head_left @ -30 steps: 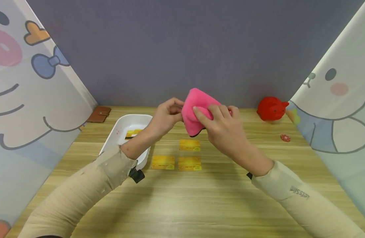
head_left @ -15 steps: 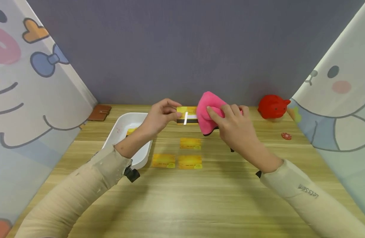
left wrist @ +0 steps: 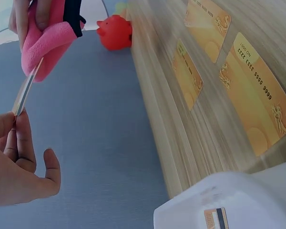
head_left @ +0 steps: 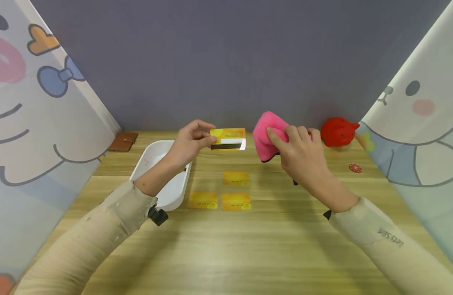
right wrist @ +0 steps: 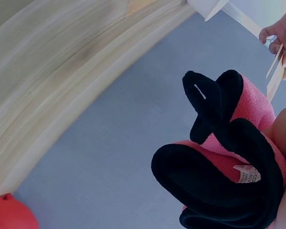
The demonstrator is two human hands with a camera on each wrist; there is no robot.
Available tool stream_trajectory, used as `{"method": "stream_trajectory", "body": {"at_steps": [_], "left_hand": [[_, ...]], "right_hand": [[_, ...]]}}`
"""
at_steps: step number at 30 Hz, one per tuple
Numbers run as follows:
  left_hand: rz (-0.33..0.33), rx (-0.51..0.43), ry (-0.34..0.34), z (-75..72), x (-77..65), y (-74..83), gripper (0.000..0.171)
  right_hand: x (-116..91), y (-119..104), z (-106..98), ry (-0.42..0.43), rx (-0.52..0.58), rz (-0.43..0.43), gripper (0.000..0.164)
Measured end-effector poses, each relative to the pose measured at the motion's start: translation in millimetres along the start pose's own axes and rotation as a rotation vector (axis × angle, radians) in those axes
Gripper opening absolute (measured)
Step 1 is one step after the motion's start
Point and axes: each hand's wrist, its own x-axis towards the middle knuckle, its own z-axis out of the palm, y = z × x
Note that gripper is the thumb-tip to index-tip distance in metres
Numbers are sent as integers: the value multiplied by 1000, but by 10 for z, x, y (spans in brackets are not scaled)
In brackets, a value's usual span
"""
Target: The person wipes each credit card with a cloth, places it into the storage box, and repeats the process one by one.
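Note:
In the head view, my left hand (head_left: 189,141) pinches a yellow bank card (head_left: 228,139) by its left end. The card's back faces me, with a dark magnetic stripe and a white strip. To its right, my right hand (head_left: 303,153) grips a bunched pink cloth (head_left: 265,139) above the table. Black trim (right wrist: 200,179) and a small white label (right wrist: 248,173) show on the cloth in the right wrist view. A gap separates card and cloth in the head view. Below them, three similar yellow cards (head_left: 236,178) lie face up on the wooden table.
A white tray (head_left: 169,196) stands at left, partly behind my left forearm, with a card (left wrist: 216,218) inside. At the back left lies a brown wallet (head_left: 124,141). A red piggy bank (head_left: 338,132) and a red chip (head_left: 355,168) are at right. A grey wall (head_left: 226,61) rises behind.
The cloth, which hid the card a second ago, has moved right with my right hand. My left hand has shifted left with the card, now in full sight.

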Motion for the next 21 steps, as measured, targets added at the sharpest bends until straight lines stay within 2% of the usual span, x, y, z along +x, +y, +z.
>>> {"method": "stream_trajectory", "body": {"at_steps": [10, 17, 21], "left_hand": [[17, 18, 16, 4, 25, 49, 33], [-28, 9, 3, 13, -48, 14, 36], [-10, 10, 5, 31, -21, 15, 35]], "right_hand": [[23, 26, -42, -18, -3, 24, 40], [6, -34, -40, 52, 2, -2, 39], [53, -39, -56, 88, -8, -8, 38]]}}
